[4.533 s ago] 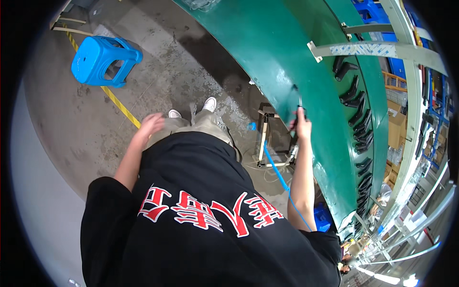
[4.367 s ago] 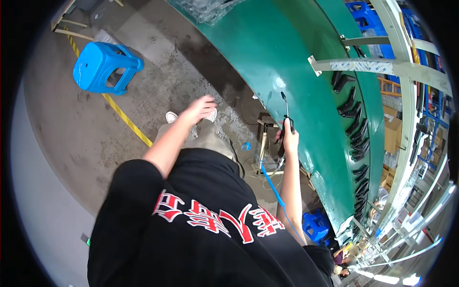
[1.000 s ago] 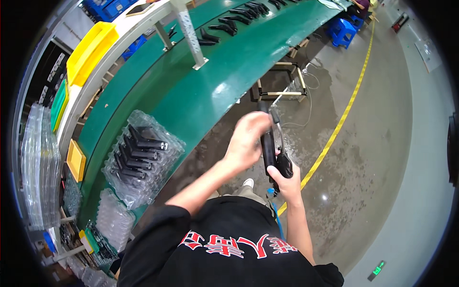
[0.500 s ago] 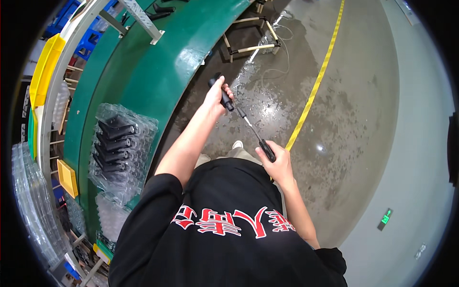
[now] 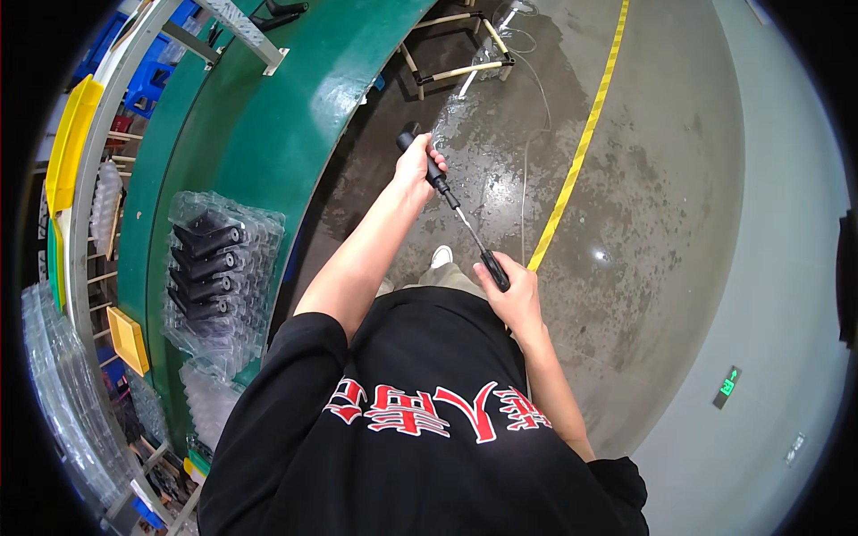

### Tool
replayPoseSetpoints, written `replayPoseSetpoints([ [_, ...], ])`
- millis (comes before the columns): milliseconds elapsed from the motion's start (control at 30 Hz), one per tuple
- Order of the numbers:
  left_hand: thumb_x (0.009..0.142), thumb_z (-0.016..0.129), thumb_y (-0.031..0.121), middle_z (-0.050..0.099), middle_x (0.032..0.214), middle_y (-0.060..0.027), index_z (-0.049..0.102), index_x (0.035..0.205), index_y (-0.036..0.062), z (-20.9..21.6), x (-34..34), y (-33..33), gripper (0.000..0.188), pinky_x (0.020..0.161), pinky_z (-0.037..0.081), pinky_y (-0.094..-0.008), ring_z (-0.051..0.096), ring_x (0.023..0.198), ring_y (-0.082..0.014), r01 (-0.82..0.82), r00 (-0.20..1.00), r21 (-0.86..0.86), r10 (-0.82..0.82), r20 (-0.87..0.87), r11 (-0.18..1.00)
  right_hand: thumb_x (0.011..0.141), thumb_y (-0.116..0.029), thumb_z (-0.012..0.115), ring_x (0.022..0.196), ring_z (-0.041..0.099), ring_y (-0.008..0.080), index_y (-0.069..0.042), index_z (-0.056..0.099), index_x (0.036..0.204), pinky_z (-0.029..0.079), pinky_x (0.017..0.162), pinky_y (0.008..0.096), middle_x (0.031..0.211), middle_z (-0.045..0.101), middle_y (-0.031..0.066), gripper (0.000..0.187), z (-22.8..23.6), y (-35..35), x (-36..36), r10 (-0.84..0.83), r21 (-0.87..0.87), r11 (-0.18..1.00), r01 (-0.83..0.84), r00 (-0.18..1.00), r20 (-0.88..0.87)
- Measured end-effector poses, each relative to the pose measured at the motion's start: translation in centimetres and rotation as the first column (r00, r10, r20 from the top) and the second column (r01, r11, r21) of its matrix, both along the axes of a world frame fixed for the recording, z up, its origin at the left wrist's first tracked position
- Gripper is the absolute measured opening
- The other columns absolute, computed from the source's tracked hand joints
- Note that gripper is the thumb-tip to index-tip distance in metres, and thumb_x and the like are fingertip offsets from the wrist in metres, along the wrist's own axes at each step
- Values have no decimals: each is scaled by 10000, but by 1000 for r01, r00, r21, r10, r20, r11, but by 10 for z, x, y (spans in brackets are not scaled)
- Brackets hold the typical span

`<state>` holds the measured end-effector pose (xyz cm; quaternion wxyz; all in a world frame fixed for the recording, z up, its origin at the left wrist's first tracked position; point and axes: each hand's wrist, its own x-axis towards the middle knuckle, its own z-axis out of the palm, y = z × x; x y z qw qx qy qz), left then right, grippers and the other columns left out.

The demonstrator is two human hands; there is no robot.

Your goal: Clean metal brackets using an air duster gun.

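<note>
My left hand (image 5: pixel 418 165) is closed around a black angled handle-like part (image 5: pixel 436 177), its lower end pointing toward me. In my right hand (image 5: pixel 518 295) is a tool like a screwdriver (image 5: pixel 494 271), gripped by its black handle. Its thin metal shaft runs up to the left-hand part, and a small dark piece sits at the shaft's far end, against the part's open end. Whether the tip is inside cannot be made out. Several similar black parts (image 5: pixel 210 263) lie in a clear plastic tray (image 5: pixel 259 308) to the left.
A green workbench (image 5: pixel 295 134) curves along my left, with a metal frame (image 5: pixel 250 36) and yellow bins (image 5: pixel 130 339) beside it. Ahead on the wet floor (image 5: pixel 590 313) stand a tube frame (image 5: pixel 465 70) and a loose cable. A yellow line (image 5: pixel 572 170) crosses the floor.
The shaft's far end and the left-hand part have come together in line, where a small gap showed before. My right hand has risen slightly. The view has shifted a little.
</note>
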<state>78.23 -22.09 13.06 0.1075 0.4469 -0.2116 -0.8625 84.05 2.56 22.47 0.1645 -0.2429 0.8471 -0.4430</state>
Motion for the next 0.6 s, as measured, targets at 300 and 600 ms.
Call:
replayPoseSetpoints([
  [300,869,618,217,546,712,-71,547,904,31,-10,-3,4,203,471,509,-307,535,531,-171,-32,995,-67,38,87,997,844,-175,714,550,536,215,-6,671,942,439,546,317,706,653,77,200,-4,8,-9,16,65,998,-15,1000,-19],
  [600,857,594,183,548,726,-84,542,913,9,-23,-4,-10,190,466,520,-325,535,527,-185,-32,981,-133,57,185,991,845,-160,709,545,521,203,-6,661,935,436,547,322,691,641,73,185,-12,8,-9,30,45,999,-29,999,-18],
])
